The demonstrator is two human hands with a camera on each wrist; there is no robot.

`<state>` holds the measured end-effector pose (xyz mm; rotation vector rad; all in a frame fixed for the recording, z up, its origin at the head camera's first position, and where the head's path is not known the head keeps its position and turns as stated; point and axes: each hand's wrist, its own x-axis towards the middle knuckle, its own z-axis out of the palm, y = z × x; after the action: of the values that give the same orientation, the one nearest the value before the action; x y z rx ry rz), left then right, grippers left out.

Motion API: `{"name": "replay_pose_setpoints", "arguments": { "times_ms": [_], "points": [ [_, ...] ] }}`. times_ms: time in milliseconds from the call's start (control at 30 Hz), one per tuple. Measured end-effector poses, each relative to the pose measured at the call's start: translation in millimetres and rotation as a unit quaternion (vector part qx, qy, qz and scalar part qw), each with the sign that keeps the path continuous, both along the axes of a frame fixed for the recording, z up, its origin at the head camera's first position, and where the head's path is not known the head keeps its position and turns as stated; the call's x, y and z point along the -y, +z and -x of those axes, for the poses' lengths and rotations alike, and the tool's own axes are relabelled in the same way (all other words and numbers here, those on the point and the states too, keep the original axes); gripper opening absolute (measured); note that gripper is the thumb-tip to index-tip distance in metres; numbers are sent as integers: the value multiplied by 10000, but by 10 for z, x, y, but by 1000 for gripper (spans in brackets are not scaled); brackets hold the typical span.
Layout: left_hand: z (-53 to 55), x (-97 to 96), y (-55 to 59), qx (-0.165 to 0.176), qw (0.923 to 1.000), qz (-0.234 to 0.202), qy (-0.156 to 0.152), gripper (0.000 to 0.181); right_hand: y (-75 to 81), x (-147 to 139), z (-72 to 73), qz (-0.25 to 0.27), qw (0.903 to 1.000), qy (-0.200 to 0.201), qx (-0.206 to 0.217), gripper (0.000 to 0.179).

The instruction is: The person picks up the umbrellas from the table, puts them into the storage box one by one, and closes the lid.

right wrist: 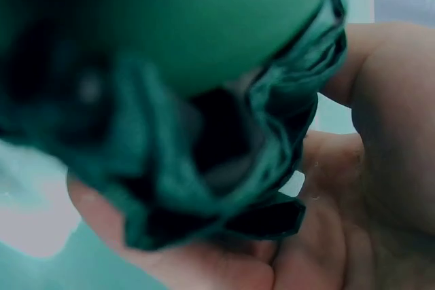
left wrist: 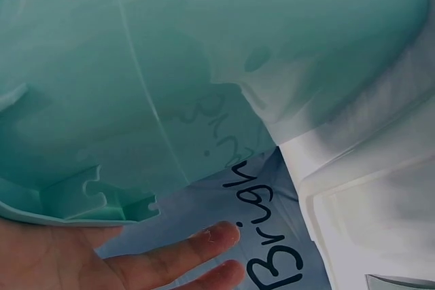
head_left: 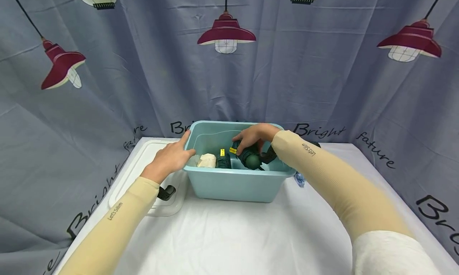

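In the head view my right hand [head_left: 252, 137] reaches into a light teal bin [head_left: 234, 185] and grips a dark green folded umbrella [head_left: 252, 161]. Its smooth round end and gathered cloth fill much of the right wrist view, with my fingers [right wrist: 204, 266] around the cloth. My left hand [head_left: 172, 157] rests at the bin's left rim, thumb over the edge; two straight fingers [left wrist: 183, 252] extend outside the wall in the left wrist view. Inside the bin, a cream bundle [head_left: 206, 160] lies beside another dark green bundle [head_left: 224, 162] with a yellow tag.
A whitish lid [head_left: 143, 163] lies flat on the white-covered table [head_left: 229, 239], left of the bin. Crumpled blue material [head_left: 299, 179] sits by the bin's right side. A grey-blue printed curtain [head_left: 229, 87] hangs behind the table and along its sides.
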<state>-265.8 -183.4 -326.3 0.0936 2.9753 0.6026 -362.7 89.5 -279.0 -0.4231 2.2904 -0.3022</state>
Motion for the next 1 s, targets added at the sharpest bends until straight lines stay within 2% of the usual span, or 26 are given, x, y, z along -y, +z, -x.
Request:
{"name": "replay_pose_setpoints", "arguments": {
  "times_ms": [200, 467, 567, 800, 1000],
  "points": [
    [-9, -41, -10, -50, 10000, 6, -44, 81, -97, 27, 70, -346, 9993, 52, 97, 80],
    [-24, -29, 22, 1, 10000, 38, -18, 81, -251, 125, 93, -526, 9984, 62, 176, 85],
    [-11, -9, 39, -16, 10000, 25, -40, 80, -305, 175, 118, -560, 9983, -45, 161, 87],
    [27, -7, 72, -59, 9999, 110, -66, 81, -364, 259, 146, -584, 9980, -77, 217, 79],
    [9, 3, 29, 8, 9998, 172, -40, 81, -540, 292, 142, -425, 9986, -133, 302, 69]
  ]
}}
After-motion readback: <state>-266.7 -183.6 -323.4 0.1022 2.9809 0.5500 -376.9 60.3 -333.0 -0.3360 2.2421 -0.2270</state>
